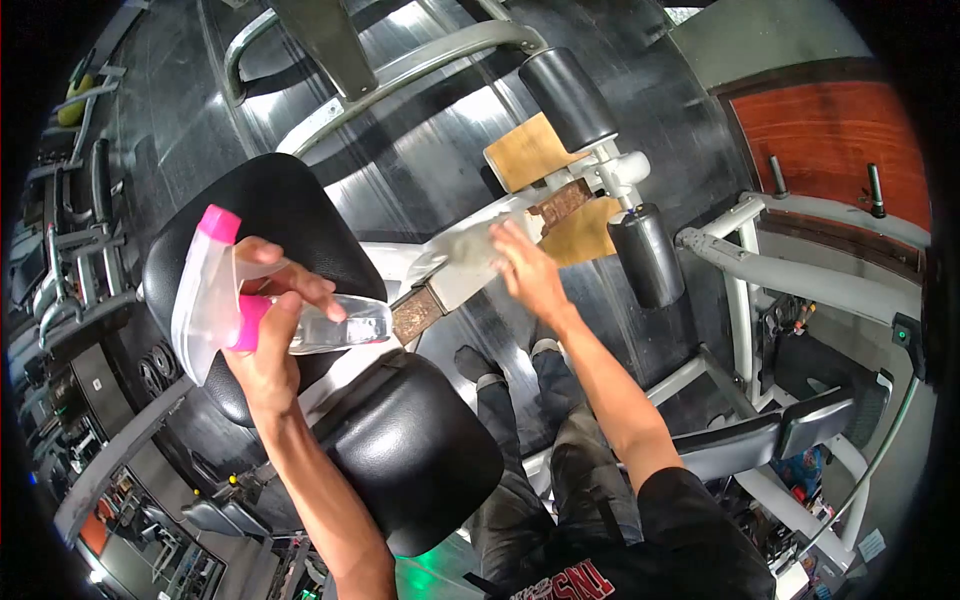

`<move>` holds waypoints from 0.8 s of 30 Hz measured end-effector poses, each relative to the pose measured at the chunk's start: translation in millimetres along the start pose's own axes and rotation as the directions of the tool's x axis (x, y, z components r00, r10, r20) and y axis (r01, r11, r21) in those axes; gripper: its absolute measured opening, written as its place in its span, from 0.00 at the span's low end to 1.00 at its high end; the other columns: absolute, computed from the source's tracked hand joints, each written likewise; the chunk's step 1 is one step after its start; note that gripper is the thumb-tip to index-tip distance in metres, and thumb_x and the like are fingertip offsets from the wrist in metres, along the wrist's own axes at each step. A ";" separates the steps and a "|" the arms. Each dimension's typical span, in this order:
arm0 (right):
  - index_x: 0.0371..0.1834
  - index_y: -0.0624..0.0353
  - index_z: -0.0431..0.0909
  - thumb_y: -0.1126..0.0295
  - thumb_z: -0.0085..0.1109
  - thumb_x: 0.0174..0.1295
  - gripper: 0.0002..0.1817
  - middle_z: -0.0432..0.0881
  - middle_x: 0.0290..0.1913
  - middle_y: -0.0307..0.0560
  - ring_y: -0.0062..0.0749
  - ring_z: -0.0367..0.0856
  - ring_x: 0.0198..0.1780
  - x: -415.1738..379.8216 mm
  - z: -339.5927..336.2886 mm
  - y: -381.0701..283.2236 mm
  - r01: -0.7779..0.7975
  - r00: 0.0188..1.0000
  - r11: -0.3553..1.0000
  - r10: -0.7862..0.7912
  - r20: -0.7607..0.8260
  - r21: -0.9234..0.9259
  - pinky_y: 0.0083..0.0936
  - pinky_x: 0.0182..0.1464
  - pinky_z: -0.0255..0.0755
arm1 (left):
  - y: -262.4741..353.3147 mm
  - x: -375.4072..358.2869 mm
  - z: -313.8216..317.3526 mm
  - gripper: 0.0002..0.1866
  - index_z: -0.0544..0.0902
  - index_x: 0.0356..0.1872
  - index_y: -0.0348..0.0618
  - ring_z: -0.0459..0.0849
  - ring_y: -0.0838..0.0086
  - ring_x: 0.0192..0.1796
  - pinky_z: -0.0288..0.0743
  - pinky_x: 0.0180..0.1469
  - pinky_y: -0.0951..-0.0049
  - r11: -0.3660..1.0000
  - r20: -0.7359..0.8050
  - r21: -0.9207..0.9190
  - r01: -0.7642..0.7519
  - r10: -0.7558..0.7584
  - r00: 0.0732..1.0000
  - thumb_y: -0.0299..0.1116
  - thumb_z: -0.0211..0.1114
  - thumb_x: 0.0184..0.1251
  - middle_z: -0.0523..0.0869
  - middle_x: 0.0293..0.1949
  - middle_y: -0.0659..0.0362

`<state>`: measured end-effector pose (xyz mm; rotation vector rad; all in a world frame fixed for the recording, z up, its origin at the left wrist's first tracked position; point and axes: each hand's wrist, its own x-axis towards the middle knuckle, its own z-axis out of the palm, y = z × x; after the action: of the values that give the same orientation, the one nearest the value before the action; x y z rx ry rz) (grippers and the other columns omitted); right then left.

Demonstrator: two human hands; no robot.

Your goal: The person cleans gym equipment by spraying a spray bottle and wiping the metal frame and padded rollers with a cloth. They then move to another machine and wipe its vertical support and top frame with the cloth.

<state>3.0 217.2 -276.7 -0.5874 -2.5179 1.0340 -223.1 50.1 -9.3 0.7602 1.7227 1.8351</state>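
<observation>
My left hand (270, 320) is wrapped round the neck of a spray bottle (345, 325), which has a clear body, a whitish spray head and pink parts. The bottle lies tilted sideways above the black padded seat (290, 220) of a gym machine. My right hand (527, 270) is over the machine's white metal beam (475, 275), its fingers closed on a pale greyish cloth (460, 245) that is smeared by motion. Rusty brown patches (417, 315) show on the beam on both sides of that hand.
Black foam rollers (570, 98) and yellowish plates (530, 152) are at the beam's far end. A second black pad (410, 450) is beside my left forearm. White-framed machines (800, 265) stand at the right. More equipment lines the left, on dark flooring (420, 165).
</observation>
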 end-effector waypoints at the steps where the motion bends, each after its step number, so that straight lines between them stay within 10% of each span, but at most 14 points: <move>1: 0.56 0.54 0.77 0.75 0.64 0.59 0.20 0.77 0.67 0.45 0.42 0.69 0.73 1.9 1.0 7.6 -0.003 1.000 1.000 0.003 0.001 0.005 0.37 0.68 0.72 | 0.7 -2.7 0.6 0.19 0.72 0.55 0.33 0.85 0.64 0.26 0.81 0.42 0.62 1.000 -0.034 0.017 0.010 -0.010 0.999 0.26 0.61 0.64 0.83 0.28 0.50; 6: 0.58 0.58 0.78 0.74 0.61 0.63 0.18 0.78 0.66 0.48 0.47 0.71 0.71 4.4 12.4 -5.7 -0.341 0.924 0.940 0.333 -0.188 -0.008 0.39 0.68 0.72 | 3.0 -20.4 6.2 0.16 0.72 0.53 0.40 0.82 0.66 0.21 0.76 0.42 0.58 0.977 -0.072 0.122 -0.174 0.183 0.980 0.31 0.63 0.67 0.75 0.16 0.59; 11: 0.50 0.53 0.80 0.78 0.63 0.50 0.20 0.77 0.67 0.42 0.43 0.70 0.73 -15.3 8.2 -88.0 0.036 0.998 0.993 -0.042 0.049 0.116 0.37 0.66 0.76 | -4.6 -33.3 32.2 0.13 0.72 0.49 0.44 0.80 0.68 0.18 0.75 0.43 0.59 0.990 -0.034 0.081 -0.119 0.122 0.992 0.33 0.64 0.68 0.73 0.14 0.62; 15: 0.51 0.51 0.79 0.79 0.62 0.48 0.24 0.76 0.69 0.41 0.41 0.70 0.73 -18.1 -5.0 -31.4 0.218 0.967 0.975 -0.221 0.125 0.036 0.37 0.65 0.76 | -14.1 -47.4 49.3 0.13 0.70 0.54 0.46 0.85 0.66 0.31 0.72 0.23 0.78 0.996 0.147 0.066 0.052 -0.061 0.987 0.33 0.60 0.73 0.80 0.26 0.54; 20: 0.58 0.58 0.77 0.72 0.54 0.69 0.15 0.76 0.68 0.47 0.47 0.69 0.72 -12.6 -23.9 64.1 -0.324 0.946 0.946 0.324 0.005 0.022 0.39 0.70 0.69 | -41.4 -46.5 63.7 0.15 0.69 0.55 0.36 0.84 0.71 0.33 0.74 0.28 0.76 0.972 0.216 0.182 0.150 -0.188 0.958 0.23 0.58 0.71 0.83 0.34 0.49; 24: 0.58 0.57 0.77 0.72 0.59 0.64 0.18 0.75 0.69 0.48 0.49 0.66 0.74 -10.3 -13.4 20.7 -0.260 0.966 0.964 0.260 0.012 0.052 0.41 0.71 0.67 | -42.6 -35.2 74.3 0.13 0.70 0.55 0.36 0.81 0.75 0.35 0.73 0.37 0.74 0.958 0.085 0.141 0.249 -0.262 0.961 0.25 0.56 0.72 0.83 0.30 0.54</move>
<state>23.0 233.2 -284.4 -0.9197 -2.4545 1.1897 -146.6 81.6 -50.9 0.6360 1.7936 1.4981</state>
